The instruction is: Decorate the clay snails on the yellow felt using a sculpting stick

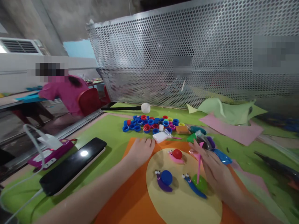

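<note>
My left hand [141, 151] rests on the upper left of the orange sheet [119, 189], fingers loosely bent and nothing visible in them. Its fingertips lie near a packet of white clay [161, 136]. My right hand [216, 169] holds a thin pink modelling tool [199, 166], its lower end at the green shell [200, 183] of a blue clay snail [194, 187]. On the pale yellow circle [179, 205] also lie a purple snail [163, 183] with a blue shell and a pink snail [176, 157] with a red shell.
Blue, red and yellow bottle caps [151, 123] cluster behind the sheet, beside clay packets [203, 138]. A black lamp or power bank [73, 166] and a magenta power strip [52, 154] lie left. Paper scraps [231, 121] sit right, before a perforated metal panel [163, 59]. A person [65, 91] sits far left.
</note>
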Demonstrator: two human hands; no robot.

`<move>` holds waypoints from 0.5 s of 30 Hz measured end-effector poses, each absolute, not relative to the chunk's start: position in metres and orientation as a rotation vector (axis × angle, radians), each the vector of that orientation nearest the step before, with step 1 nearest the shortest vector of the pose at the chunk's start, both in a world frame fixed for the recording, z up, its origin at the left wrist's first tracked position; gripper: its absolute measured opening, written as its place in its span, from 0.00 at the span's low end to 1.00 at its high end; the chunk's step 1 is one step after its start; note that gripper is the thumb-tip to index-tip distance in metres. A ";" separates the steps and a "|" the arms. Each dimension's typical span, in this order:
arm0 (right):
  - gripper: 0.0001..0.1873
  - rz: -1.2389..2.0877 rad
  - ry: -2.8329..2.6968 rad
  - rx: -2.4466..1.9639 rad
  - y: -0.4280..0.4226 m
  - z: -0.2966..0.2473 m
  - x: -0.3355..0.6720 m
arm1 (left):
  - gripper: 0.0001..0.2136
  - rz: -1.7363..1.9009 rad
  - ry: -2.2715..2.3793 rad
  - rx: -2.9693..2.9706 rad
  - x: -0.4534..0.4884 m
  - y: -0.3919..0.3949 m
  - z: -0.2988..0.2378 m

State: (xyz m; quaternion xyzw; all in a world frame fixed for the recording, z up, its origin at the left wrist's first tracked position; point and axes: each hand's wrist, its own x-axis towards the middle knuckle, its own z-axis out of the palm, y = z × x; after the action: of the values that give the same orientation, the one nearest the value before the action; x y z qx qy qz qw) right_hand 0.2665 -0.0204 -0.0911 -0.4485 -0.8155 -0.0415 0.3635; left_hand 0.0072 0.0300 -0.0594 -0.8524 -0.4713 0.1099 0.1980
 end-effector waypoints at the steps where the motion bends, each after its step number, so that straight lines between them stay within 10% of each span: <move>1: 0.27 -0.111 -2.070 -1.168 -0.022 -0.090 0.266 | 0.13 0.309 -1.327 -2.384 0.007 0.030 -0.059; 15: 0.31 -0.092 -1.836 -1.286 -0.024 -0.082 0.258 | 0.34 0.356 -1.217 -2.579 0.002 0.037 -0.054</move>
State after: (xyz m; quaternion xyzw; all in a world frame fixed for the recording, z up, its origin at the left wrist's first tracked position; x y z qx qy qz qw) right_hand 0.2584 -0.0242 -0.0824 -0.5162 -0.7374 -0.0371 0.4341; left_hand 0.0021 0.0373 -0.0542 -0.8893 -0.4197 0.1229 0.1334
